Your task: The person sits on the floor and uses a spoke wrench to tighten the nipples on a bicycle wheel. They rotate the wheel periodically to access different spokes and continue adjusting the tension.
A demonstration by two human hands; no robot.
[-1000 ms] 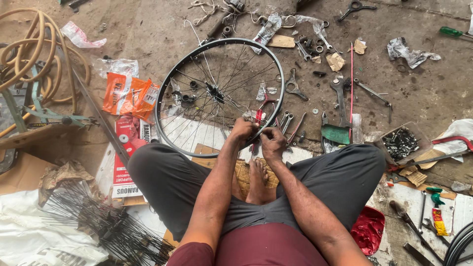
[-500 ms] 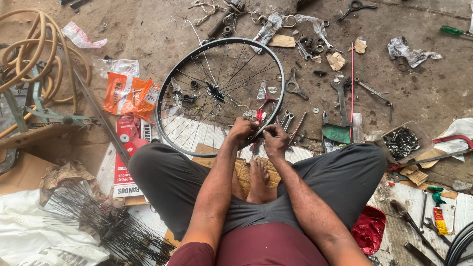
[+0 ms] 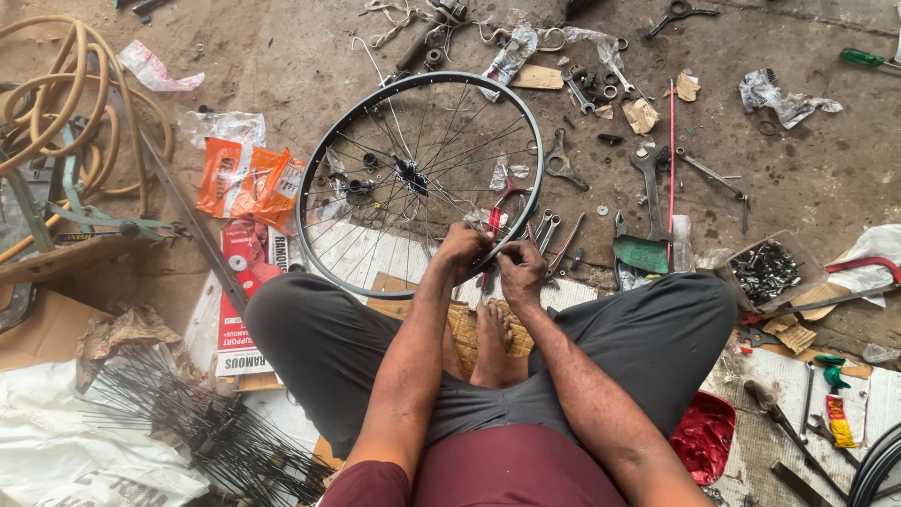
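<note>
A coil of tan hose (image 3: 56, 103) lies far left on the floor (image 3: 282, 56), with orange packets (image 3: 249, 178) beside the bicycle wheel (image 3: 419, 178), which lies flat before the crossed legs. The left hand (image 3: 462, 249) and right hand (image 3: 522, 272) meet at its near rim, fingers pinched together on a spoke there. Spanners (image 3: 648, 169) and a box of small parts (image 3: 765, 269) lie to the right.

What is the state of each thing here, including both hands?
bicycle wheel: flat on floor, no tyre, near rim at hands
left hand: closed on the rim
right hand: pinching at the rim
bundle of spokes: loose heap
small box of parts: open, full
hose: coiled
</note>
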